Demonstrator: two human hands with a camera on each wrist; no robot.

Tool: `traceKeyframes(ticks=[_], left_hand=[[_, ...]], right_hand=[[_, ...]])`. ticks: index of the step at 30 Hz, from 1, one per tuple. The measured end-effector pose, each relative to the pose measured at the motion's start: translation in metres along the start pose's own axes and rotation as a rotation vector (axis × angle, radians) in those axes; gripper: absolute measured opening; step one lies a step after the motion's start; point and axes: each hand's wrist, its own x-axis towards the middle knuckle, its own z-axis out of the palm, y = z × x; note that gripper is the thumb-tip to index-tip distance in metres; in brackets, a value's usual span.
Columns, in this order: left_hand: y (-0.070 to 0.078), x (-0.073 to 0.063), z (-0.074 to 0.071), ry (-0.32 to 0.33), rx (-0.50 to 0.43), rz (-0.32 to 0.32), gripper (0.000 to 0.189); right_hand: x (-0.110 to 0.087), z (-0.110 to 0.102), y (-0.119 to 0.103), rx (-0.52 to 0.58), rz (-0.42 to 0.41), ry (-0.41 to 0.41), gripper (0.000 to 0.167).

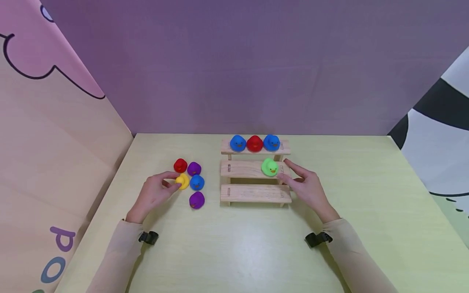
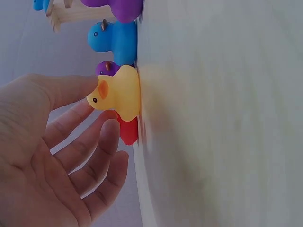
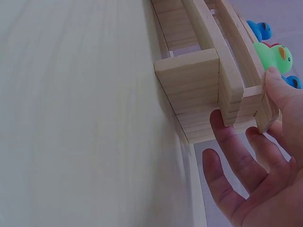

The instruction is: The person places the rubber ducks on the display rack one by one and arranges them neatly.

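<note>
My left hand (image 1: 155, 193) pinches a yellow rubber duck (image 1: 182, 181) between thumb and fingers at the left of the table. In the left wrist view, the thumb lies on the head of the yellow duck (image 2: 120, 94), and its base is at the tabletop. A green rubber duck (image 1: 270, 167) sits near the right end of the middle step of a wooden three-step rack (image 1: 253, 193). Beside that end is my right hand (image 1: 305, 187), its thumb by the green duck (image 3: 272, 56) and its fingers extended around the step's end, curled round nothing.
Around the yellow duck stand a red duck (image 1: 180, 165), a purple duck (image 1: 194, 169), a blue duck (image 1: 197, 182) and another purple duck (image 1: 197, 200). On the top step, a red duck (image 1: 255, 143) sits between two blue ducks. A purple wall (image 1: 256, 69) rises behind the table.
</note>
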Motion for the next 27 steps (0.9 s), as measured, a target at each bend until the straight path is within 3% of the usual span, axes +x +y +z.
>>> traceKeyframes(ticks=[14,27], left_hand=[[0.0009,0.002,0.0011,0.006,0.04,-0.02,0.038],[0.0014,-0.0007,-0.0026,0.027,0.041,0.002,0.038]], right_hand=[[-0.002,-0.0009,-0.0027,0.012,0.004,-0.014,0.067],[-0.0016,-0.0008,-0.0037,0.001,0.006,-0.008,0.068]])
